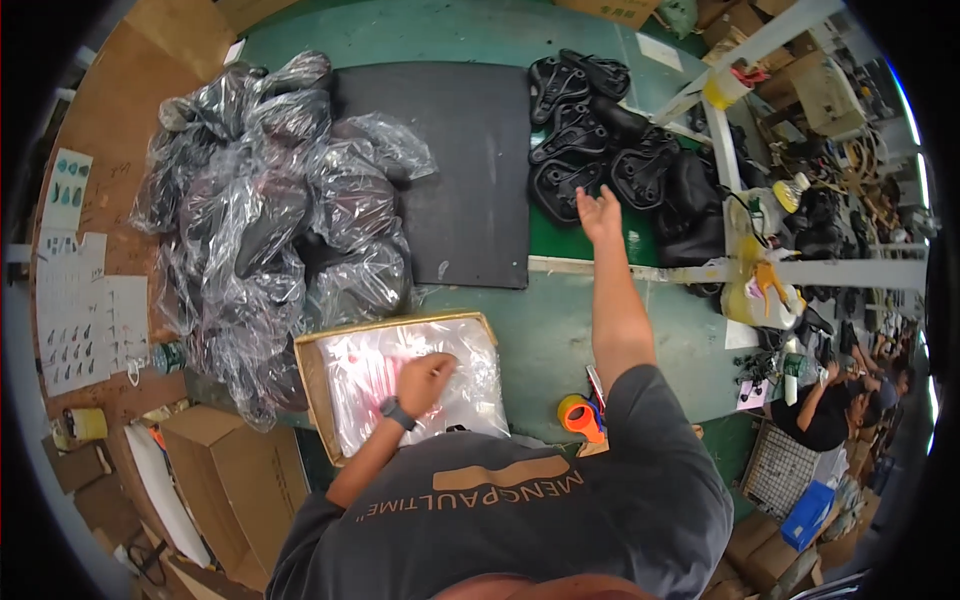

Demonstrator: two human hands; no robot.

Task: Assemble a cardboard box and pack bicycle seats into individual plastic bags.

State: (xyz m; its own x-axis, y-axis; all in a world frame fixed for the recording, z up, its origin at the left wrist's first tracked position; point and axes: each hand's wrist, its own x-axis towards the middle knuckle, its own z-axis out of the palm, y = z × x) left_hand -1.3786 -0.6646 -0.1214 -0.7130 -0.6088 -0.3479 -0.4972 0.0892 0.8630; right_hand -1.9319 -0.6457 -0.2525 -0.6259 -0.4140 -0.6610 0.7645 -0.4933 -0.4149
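While the left grip (426,384) curls over clear bags (474,362), pinch indiscernible from here, black moulded parts (572,136) lie just beyond the nearer, spread right grip (600,214).

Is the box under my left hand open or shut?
Open: the cardboard box has no flaps across its top, and clear plastic bags show inside, beneath the left hand.

Green desk (560,335): black mat (455,180) flat; heap of clear-bagged dark items (265,215) left, overlapping mat; open carton (309,385) at near edge; orange tape dispenser (574,413) right of carton.
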